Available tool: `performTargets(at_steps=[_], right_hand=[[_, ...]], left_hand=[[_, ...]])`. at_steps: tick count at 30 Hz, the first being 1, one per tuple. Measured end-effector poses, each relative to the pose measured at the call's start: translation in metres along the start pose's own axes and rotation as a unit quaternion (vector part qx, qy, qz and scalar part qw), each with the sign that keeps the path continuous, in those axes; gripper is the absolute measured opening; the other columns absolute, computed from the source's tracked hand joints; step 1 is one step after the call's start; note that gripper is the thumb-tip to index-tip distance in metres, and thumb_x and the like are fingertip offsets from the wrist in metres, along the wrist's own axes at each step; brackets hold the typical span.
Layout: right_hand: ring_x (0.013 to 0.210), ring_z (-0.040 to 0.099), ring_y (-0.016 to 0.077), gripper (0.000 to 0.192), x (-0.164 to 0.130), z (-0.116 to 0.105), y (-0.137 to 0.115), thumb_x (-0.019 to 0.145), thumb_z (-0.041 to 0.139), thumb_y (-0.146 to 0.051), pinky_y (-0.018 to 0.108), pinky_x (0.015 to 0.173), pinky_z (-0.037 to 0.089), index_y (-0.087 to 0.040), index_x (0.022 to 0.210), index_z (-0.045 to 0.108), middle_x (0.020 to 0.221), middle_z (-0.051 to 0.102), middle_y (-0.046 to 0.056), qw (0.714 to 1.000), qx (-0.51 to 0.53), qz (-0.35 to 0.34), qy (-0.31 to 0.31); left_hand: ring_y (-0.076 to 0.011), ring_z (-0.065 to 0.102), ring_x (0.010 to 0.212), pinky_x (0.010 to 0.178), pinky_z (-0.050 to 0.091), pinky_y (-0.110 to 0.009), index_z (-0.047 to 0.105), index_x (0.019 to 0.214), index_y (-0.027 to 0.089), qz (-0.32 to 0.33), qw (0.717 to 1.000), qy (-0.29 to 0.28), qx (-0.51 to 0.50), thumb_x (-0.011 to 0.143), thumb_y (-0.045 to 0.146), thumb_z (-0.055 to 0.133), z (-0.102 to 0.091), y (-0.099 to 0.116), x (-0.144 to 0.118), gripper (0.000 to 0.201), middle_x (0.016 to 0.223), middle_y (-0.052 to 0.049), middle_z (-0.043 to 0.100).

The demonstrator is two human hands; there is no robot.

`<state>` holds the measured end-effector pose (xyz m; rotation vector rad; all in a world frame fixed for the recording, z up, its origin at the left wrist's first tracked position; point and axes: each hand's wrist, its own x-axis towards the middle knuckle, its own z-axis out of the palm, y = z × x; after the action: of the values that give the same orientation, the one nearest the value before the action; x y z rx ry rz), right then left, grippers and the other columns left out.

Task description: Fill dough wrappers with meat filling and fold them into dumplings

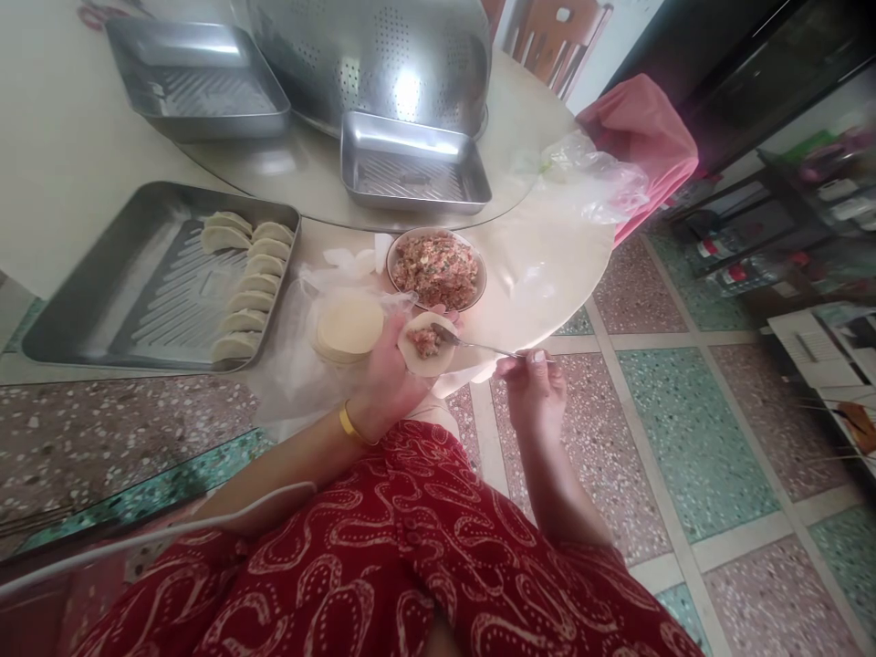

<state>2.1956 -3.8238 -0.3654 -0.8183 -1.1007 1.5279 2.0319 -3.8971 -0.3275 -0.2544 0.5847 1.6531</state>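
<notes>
So mid-frame the left hand [387, 379] cups a dumpling wrapper [428, 345] flat like a little dish while the right hand [537, 392] pinches a spoon [472, 344] pressing filling into it, meat bowl [436, 269] just above, within easy reach.

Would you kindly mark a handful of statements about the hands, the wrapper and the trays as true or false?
1. The left hand holds a round wrapper with filling on it. True.
2. The right hand holds chopsticks. False: it holds a spoon whose tip rests on the filling.
3. The bowl of filling is empty. False: it is heaped with minced filling.
4. Folded dumplings lie in a row in the large tray. True.
5. The small tray near the colander is packed with dumplings. False: no dumplings show in it.
</notes>
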Motion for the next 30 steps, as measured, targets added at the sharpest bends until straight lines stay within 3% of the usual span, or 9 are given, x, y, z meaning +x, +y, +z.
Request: performTargets(at_steps=[4,9,15,18,23,27,30], right_hand=[[0.052,0.068,0.0126,0.024,-0.009,0.002,0.001,0.084,0.070,-0.043,0.027,0.055,0.058,-0.021,0.077,0.068,0.061,0.073,-0.002,0.998,-0.055,-0.030,-0.028],[0.063,0.074,0.0149,0.013,-0.014,0.002,-0.001,0.087,0.067,-0.037,0.030,0.059,0.061,-0.024,0.086,0.066,0.073,0.074,-0.003,0.978,-0.115,-0.167,-0.059],[0.064,0.073,0.0116,0.005,0.010,0.002,-0.035,0.092,0.061,-0.027,0.024,0.055,0.059,-0.026,0.091,0.066,0.078,0.072,-0.005,0.946,-0.166,-0.245,-0.129],[0.075,0.075,0.0130,0.014,0.023,0.003,-0.058,0.094,0.058,-0.020,0.026,0.064,0.060,-0.027,0.102,0.068,0.086,0.074,-0.003,0.913,-0.241,-0.258,-0.203],[0.094,0.071,0.0169,0.036,0.036,0.006,-0.078,0.092,0.060,-0.011,0.032,0.074,0.059,-0.035,0.116,0.069,0.100,0.075,-0.001,0.831,-0.297,-0.300,-0.361],[0.093,0.070,0.0179,0.041,0.039,0.006,-0.078,0.091,0.062,-0.012,0.034,0.075,0.061,-0.038,0.121,0.069,0.103,0.077,-0.001,0.794,-0.301,-0.329,-0.414],[0.093,0.072,0.0189,0.043,0.040,0.002,-0.078,0.090,0.062,-0.012,0.037,0.074,0.062,-0.039,0.122,0.067,0.105,0.078,-0.002,0.773,-0.311,-0.341,-0.436]], left_hand=[[-0.0190,0.066,0.114,0.104,0.051,-0.031,0.062,0.121,0.012,-0.005,1.000,0.022,-0.012,0.101,0.039,0.039,-0.001,-0.001,0.002,0.041,0.114,-0.011,0.071],[-0.0199,0.065,0.114,0.104,0.052,-0.033,0.065,0.113,0.013,-0.007,1.000,0.020,0.002,0.101,0.040,0.036,0.001,0.001,0.003,0.041,0.108,-0.010,0.072],[-0.0213,0.066,0.112,0.099,0.056,-0.035,0.062,0.120,0.015,-0.051,0.998,0.036,0.027,0.101,0.049,0.028,0.004,0.002,0.001,0.052,0.106,-0.011,0.073],[-0.0230,0.067,0.111,0.097,0.057,-0.034,0.060,0.124,0.009,-0.071,0.997,0.011,0.029,0.100,0.052,0.029,0.000,0.002,0.001,0.058,0.109,-0.015,0.073],[-0.0254,0.067,0.112,0.100,0.056,-0.035,0.066,0.110,0.007,-0.087,0.995,-0.025,0.036,0.100,0.055,0.029,-0.005,0.006,-0.001,0.062,0.107,-0.018,0.072],[-0.0253,0.068,0.110,0.102,0.054,-0.039,0.066,0.113,0.008,-0.103,0.993,-0.035,0.038,0.099,0.055,0.031,-0.006,0.011,-0.003,0.061,0.105,-0.016,0.073],[-0.0241,0.068,0.108,0.100,0.054,-0.036,0.067,0.111,0.007,-0.097,0.993,-0.034,0.049,0.099,0.055,0.030,-0.008,0.013,-0.002,0.062,0.105,-0.017,0.073]])
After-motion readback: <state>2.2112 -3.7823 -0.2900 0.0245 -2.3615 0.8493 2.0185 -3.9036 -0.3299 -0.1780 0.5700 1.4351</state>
